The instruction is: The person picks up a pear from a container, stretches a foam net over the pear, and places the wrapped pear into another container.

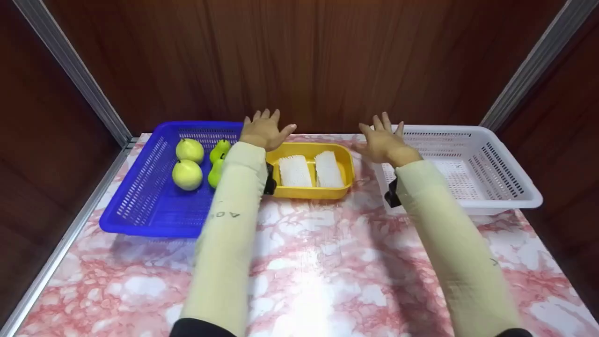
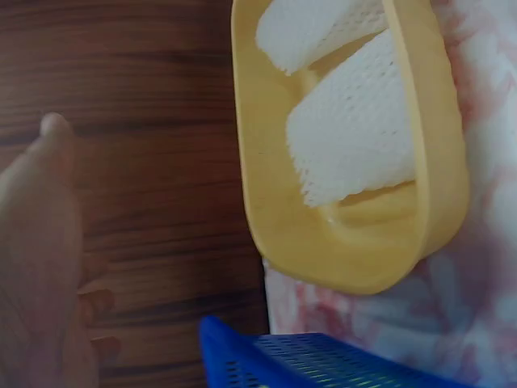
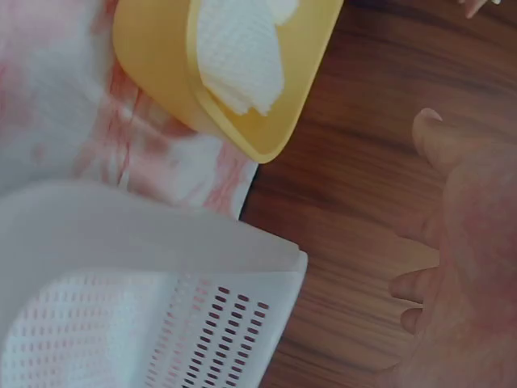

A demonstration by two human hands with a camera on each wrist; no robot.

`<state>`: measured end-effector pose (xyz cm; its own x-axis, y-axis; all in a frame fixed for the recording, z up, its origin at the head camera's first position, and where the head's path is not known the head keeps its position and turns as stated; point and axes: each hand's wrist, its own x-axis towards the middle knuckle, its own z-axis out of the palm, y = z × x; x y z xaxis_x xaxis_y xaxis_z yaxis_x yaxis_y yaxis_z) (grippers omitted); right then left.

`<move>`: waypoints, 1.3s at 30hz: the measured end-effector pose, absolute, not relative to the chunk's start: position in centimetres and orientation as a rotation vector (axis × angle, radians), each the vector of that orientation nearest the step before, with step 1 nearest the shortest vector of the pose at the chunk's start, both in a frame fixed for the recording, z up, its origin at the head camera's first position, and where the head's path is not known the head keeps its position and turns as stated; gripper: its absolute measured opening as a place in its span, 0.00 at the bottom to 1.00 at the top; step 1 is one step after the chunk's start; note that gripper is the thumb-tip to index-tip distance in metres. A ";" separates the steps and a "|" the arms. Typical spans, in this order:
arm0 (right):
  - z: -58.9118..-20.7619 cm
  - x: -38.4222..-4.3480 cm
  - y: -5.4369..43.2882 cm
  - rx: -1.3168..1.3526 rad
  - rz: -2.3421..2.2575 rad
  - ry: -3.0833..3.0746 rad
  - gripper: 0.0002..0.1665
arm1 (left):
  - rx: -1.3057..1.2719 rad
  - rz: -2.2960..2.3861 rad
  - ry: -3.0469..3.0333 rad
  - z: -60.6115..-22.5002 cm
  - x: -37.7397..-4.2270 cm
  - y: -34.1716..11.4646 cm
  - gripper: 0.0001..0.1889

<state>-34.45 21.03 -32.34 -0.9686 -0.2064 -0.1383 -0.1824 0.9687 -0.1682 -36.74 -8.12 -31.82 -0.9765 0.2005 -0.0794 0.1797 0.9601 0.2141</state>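
My left hand (image 1: 264,131) is raised with fingers spread, above the gap between the blue basket (image 1: 164,229) and the yellow tub (image 1: 311,193). It holds nothing. My right hand (image 1: 386,142), likewise spread and bare, hovers by the left rim of the white basket (image 1: 496,204). Two yellowish pears (image 1: 187,175) and two green pears (image 1: 216,173), the latter partly hidden by my left sleeve, lie in the blue basket. Inside the yellow tub are two stacks of white foam netting (image 1: 295,172), also seen in the left wrist view. No fruit shows in the white basket.
A brown wood-grain panel (image 1: 309,61) rises behind the containers, and dark side panels with metal posts (image 1: 75,65) flank the table. The tabletop (image 1: 299,271) has a pink and white marble pattern. Both sleeves carry black wrist cameras.
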 end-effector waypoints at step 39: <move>-33.3 -27.6 11.1 -0.531 -1.120 2.777 0.21 | -0.244 0.951 2.973 -34.7 -32.1 -32.0 0.44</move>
